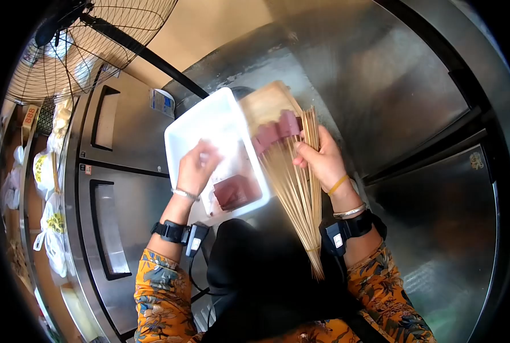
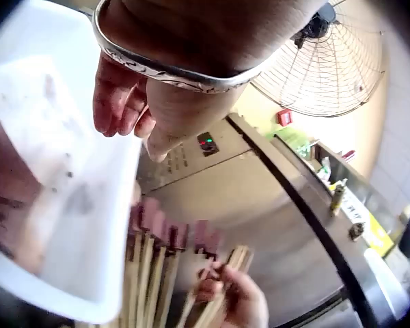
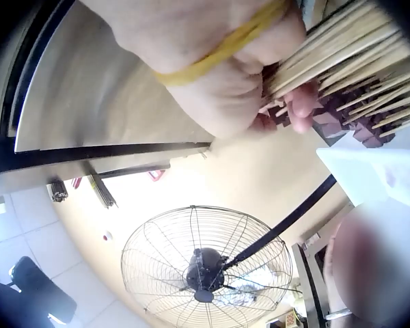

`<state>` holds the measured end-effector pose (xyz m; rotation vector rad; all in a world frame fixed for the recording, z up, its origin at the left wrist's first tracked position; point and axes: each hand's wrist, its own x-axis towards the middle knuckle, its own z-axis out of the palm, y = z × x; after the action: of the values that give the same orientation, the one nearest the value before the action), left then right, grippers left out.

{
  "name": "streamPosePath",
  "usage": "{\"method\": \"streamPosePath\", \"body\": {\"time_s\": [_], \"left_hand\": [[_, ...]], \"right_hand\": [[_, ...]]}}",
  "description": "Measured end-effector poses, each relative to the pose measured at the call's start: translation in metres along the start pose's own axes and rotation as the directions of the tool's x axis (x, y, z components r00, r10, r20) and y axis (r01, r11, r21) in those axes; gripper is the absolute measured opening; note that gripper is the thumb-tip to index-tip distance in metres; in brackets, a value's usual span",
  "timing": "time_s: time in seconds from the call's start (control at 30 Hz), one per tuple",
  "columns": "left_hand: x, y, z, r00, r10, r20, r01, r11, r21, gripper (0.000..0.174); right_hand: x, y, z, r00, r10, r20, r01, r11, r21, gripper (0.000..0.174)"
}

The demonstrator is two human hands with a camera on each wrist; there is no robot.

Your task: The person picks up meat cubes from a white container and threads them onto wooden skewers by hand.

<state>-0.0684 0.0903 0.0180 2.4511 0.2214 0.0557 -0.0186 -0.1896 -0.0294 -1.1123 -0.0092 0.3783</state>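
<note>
My right hand (image 1: 322, 160) grips a bundle of bare bamboo skewers (image 1: 310, 128) near their upper ends. Beside it more skewers fan out, their far ends carrying flat dark-red pieces (image 1: 289, 123) of a soft-looking food. Over the white plastic tub (image 1: 176, 146) hovers my left hand (image 1: 196, 167), blurred in the head view. Its fingers (image 2: 113, 102) hang loosely bent in the left wrist view, with nothing visible between them. A dark-red slab (image 1: 235, 191) of similar colour lies in the tub's near corner.
A tan board (image 1: 272, 103) lies behind the skewered pieces. Past the tub, a fan (image 1: 103, 43) on a black pole leans across. Steel fridge doors (image 1: 126, 140) stand at left, with steel panels (image 1: 432, 188) to the right. Shelves with plastic bags (image 1: 53, 223) line the far left.
</note>
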Motion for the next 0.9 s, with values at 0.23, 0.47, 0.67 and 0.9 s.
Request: {"method": "streamPosePath", "body": {"time_s": [0.23,0.47,0.67,0.9], "left_hand": [[-0.056,-0.005,0.013,0.973,-0.074,0.218,-0.017,0.922,0.387,0.03],[-0.063,-0.005,0.026,0.955,-0.141,0.262,-0.002,0.878,0.479,0.024],[-0.046,-0.009,0.015,0.865,-0.233,0.444,0.486,0.607,-0.628,0.01],[-0.007,0.046,0.008,0.924,-0.08,0.375,0.38,0.324,-0.866,0.025]], "right_hand": [[0.002,0.007,0.002,0.998,-0.062,-0.017,0.064,0.991,0.119,0.024],[-0.004,-0.005,0.003,0.999,0.016,0.051,-0.026,0.981,0.19,0.007],[0.001,0.002,-0.001,0.999,-0.009,0.051,0.007,0.999,0.045,0.021],[0.0,0.006,0.006,0.995,-0.085,-0.058,0.088,0.995,0.056,0.017]]}}
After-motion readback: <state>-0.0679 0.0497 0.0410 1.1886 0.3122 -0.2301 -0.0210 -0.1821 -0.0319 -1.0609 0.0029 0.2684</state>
